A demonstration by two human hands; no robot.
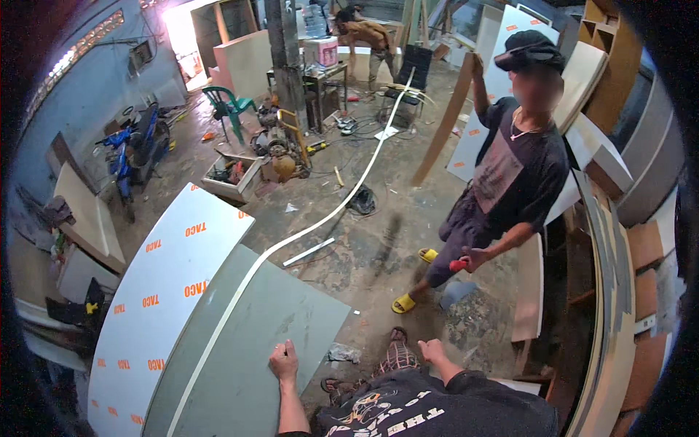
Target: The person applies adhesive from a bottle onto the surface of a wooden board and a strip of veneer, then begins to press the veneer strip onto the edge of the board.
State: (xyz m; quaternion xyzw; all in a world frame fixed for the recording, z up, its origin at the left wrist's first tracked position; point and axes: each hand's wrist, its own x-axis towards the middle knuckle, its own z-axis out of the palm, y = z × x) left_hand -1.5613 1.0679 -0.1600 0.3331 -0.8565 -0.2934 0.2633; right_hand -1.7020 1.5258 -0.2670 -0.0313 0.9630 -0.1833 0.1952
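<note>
My left hand (284,360) is closed in a fist, thumb up, over a grey-green board (291,313). Whether anything is inside the fist is hidden. My right hand (431,351) hangs out to the right above the floor, fingers curled; I cannot make out anything in it. A long pale edging strip (266,256) lies across the board, left of my left hand, and runs back to a black chair (416,67). Beneath and left of the board is a white sheet (164,280) with orange print.
A person (517,146) stands ahead right, one hand on a tall brown board (444,120), the other holding something red (459,265). Another person (368,36) bends at the back. A green chair (229,105), a compressor (280,146), a drawer-like box (237,178) and a pillar (284,65) stand ahead.
</note>
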